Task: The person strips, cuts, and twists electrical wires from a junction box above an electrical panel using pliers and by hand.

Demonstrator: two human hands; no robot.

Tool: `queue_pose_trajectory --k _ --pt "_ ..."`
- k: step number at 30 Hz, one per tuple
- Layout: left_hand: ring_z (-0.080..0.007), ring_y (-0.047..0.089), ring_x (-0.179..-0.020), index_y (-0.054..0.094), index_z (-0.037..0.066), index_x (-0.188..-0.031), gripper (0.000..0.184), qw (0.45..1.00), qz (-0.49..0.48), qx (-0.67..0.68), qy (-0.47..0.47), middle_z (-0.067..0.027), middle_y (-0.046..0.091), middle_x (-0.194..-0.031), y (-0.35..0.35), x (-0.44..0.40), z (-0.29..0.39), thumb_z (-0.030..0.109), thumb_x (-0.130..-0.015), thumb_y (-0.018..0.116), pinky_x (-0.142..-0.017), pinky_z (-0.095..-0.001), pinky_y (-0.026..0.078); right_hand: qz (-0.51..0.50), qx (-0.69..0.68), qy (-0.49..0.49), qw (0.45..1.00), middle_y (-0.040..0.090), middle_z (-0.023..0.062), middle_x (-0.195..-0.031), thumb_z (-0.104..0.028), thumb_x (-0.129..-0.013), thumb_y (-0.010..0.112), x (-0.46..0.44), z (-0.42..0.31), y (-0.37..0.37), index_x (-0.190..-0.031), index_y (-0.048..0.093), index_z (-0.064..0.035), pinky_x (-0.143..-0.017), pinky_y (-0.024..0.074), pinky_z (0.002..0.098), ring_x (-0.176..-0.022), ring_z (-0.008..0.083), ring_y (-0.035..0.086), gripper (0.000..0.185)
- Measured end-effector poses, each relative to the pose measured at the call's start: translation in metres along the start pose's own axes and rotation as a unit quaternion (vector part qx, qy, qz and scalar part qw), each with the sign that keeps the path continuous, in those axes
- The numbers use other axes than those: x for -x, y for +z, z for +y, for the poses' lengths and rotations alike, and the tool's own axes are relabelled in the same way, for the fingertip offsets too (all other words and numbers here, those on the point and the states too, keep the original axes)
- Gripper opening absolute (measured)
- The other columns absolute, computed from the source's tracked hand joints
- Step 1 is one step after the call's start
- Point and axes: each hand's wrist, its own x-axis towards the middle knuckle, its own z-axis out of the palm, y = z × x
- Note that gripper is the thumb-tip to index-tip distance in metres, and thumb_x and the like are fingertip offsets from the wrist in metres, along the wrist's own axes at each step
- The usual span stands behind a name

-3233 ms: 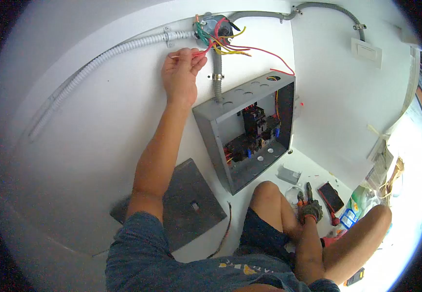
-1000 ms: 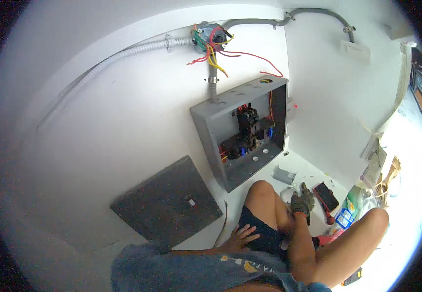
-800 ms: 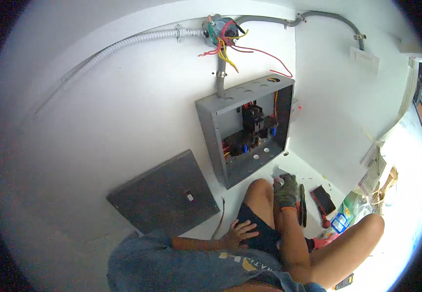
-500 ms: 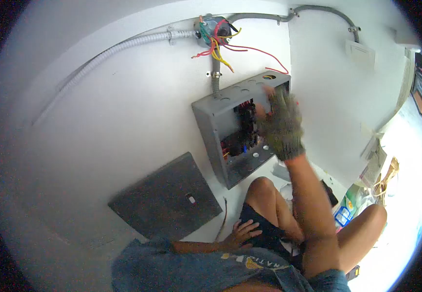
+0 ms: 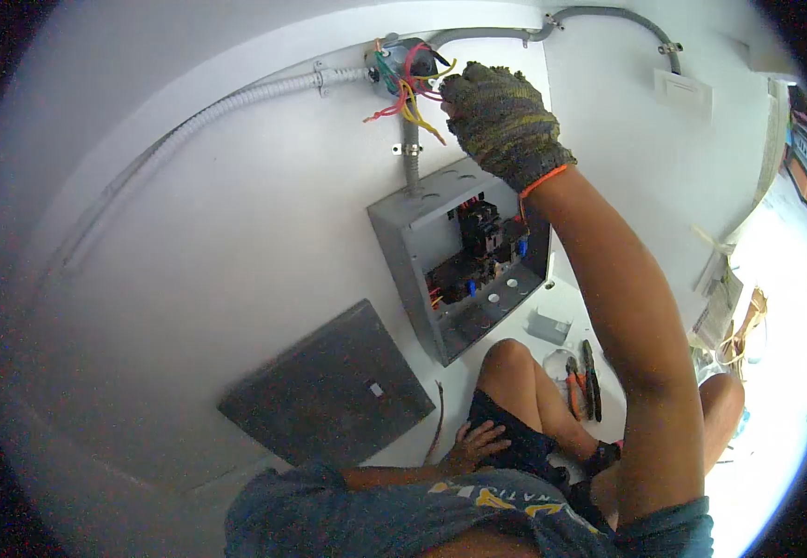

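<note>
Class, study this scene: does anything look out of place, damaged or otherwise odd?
Red and yellow wires dangle loose from the uncovered junction box. The electrical box stands open, what looks like its cover off to one side. Oddly, the right hand is gloved but the left hand bare. No clear damage shows.

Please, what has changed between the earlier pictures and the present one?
The left hand let go of the red wires and came down to rest on the dark shorts. The gloved right hand rose from beside the pliers to the junction box; whether it grips a wire is unclear. The open panel box and grey cover stayed in place.
</note>
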Motion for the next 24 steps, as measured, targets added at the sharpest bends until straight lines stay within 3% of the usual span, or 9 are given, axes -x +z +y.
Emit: queue_pose_trajectory --k 8,12,14,17,18,19,20,22,24 --pt "-0.0302 0.044 -0.137 0.061 0.024 -0.134 0.045 0.996 -0.078 -0.031 -0.025 -0.0062 0.053 -0.144 -0.061 -0.047 0.027 0.041 -0.093 0.064 -0.108 -0.0572 0.030 0.020 -0.061 0.035 0.997 0.067 0.0118 -0.094 -0.025 -0.092 0.064 -0.001 0.003 -0.018 -0.101 0.068 -0.0124 -0.075 0.0527 0.0489 -0.088 0.0353 0.067 0.015" --pt "-0.0319 0.055 -0.117 0.070 0.012 -0.111 0.031 0.997 0.025 0.034 -0.070 -0.0084 0.065 -0.119 -0.075 -0.080 0.037 0.034 -0.090 0.066 -0.100 -0.0517 0.037 0.124 -0.144 0.012 0.982 0.070 0.0114 -0.096 -0.021 -0.090 0.069 0.049 0.004 -0.016 -0.106 0.070 -0.0124 -0.078 0.0551 0.0434 -0.087 0.0341 0.068 0.018" --pt "-0.0332 0.056 -0.110 0.072 0.011 -0.103 0.029 0.995 -0.017 0.023 -0.099 -0.0096 0.067 -0.111 -0.076 -0.090 0.048 0.034 -0.086 0.068 -0.098 -0.0510 0.037 0.056 -0.134 0.085 0.986 0.070 0.0115 -0.094 -0.017 -0.089 0.070 0.106 0.017 -0.016 -0.110 0.070 -0.0109 -0.079 0.0554 0.0411 -0.088 0.0321 0.068 0.022" --pt "-0.0381 0.062 -0.097 0.074 0.012 -0.101 0.031 0.991 -0.036 0.035 -0.126 -0.0137 0.070 -0.101 -0.073 -0.100 0.046 0.035 -0.080 0.072 -0.092 -0.0525 0.044 -0.210 -0.138 0.332 0.909 0.069 0.0178 -0.107 -0.033 -0.093 0.057 0.249 0.057 0.000 -0.108 0.067 -0.0100 -0.092 0.0514 0.0515 -0.104 0.0401 0.065 0.030" --pt "-0.0385 0.062 -0.096 0.073 0.009 -0.102 0.035 0.991 -0.023 0.040 -0.126 -0.0150 0.070 -0.099 -0.081 -0.105 0.051 0.036 -0.081 0.073 -0.096 -0.0523 0.043 -0.395 -0.002 0.293 0.871 0.068 0.0216 -0.116 -0.031 -0.091 0.056 0.304 0.071 0.008 -0.114 0.067 -0.0075 -0.096 0.0507 0.0504 -0.111 0.0414 0.064 0.035" --pt "-0.0398 0.063 -0.094 0.071 0.006 -0.104 0.034 0.995 0.005 -0.005 -0.104 -0.0167 0.070 -0.100 -0.084 -0.109 0.052 0.033 -0.085 0.071 -0.094 -0.0507 0.046 -0.423 0.019 0.384 0.820 0.071 0.0228 -0.107 -0.038 -0.089 0.056 0.394 0.089 0.039 -0.105 0.067 -0.0051 -0.092 0.0524 0.0494 -0.104 0.0405 0.067 0.038" --pt "-0.0398 0.063 -0.094 0.071 0.006 -0.104 0.034 0.994 0.000 0.006 -0.106 -0.0167 0.070 -0.100 -0.082 -0.117 0.054 0.033 -0.085 0.071 -0.094 -0.0507 0.046 -0.546 0.021 0.387 0.743 0.068 0.0280 -0.113 -0.047 -0.088 0.057 0.454 0.093 0.038 -0.119 0.068 -0.0062 -0.097 0.0507 0.0494 -0.113 0.0402 0.065 0.052" --pt "-0.0345 0.064 -0.090 0.070 0.006 -0.100 0.026 0.981 0.013 0.156 -0.114 -0.0131 0.067 -0.102 -0.082 -0.138 0.043 0.025 -0.082 0.072 -0.084 -0.0453 0.050 -0.580 0.010 0.449 0.680 0.063 0.0262 -0.130 -0.065 -0.087 0.059 0.493 0.052 0.024 -0.141 0.051 0.0043 -0.106 0.0460 0.0459 -0.127 0.0403 0.058 0.088" --pt "-0.0335 0.065 -0.081 0.070 0.004 -0.100 0.025 0.974 0.001 0.187 -0.129 -0.0144 0.068 -0.097 -0.063 -0.168 0.031 0.023 -0.083 0.071 -0.076 -0.0434 0.052 -0.589 -0.018 0.522 0.617 0.062 0.0261 -0.132 -0.067 -0.085 0.062 0.471 0.013 -0.013 -0.144 0.042 0.0049 -0.105 0.0461 0.0465 -0.127 0.0422 0.057 0.095"
